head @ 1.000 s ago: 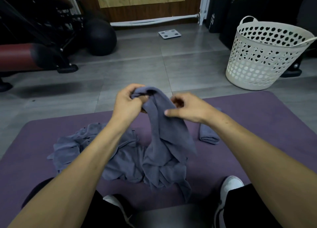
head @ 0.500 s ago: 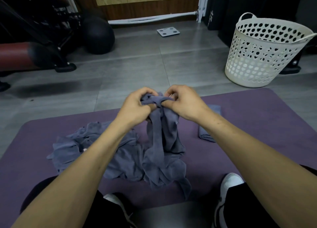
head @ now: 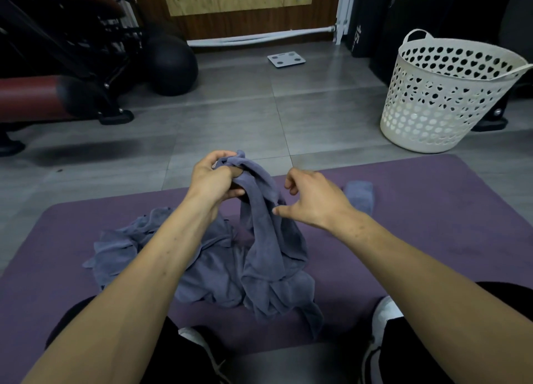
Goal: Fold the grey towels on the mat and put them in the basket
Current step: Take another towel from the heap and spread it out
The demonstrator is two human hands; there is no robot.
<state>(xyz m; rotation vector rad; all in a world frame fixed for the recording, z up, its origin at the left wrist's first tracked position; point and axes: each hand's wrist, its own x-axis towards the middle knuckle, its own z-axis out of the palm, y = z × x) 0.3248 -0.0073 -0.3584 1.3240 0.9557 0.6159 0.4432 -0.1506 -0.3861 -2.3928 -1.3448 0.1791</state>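
Observation:
My left hand grips the top end of a grey towel and holds it up above the purple mat; the towel's lower end hangs into a crumpled pile of grey towels. My right hand hovers just right of the hanging towel with loosely curled fingers. Its thumb tip is at the cloth's edge and it holds nothing. A folded grey towel lies on the mat behind my right hand. The white perforated basket stands on the floor past the mat's far right corner.
A red and black exercise bench and a black ball stand at the far left. A white bathroom scale lies by the back wall. My legs and a white shoe rest on the mat's near side.
Half a second ago both hands gripped the towel's top together. My right hand has since let go and moved right and down along the cloth. My left hand keeps its grip.

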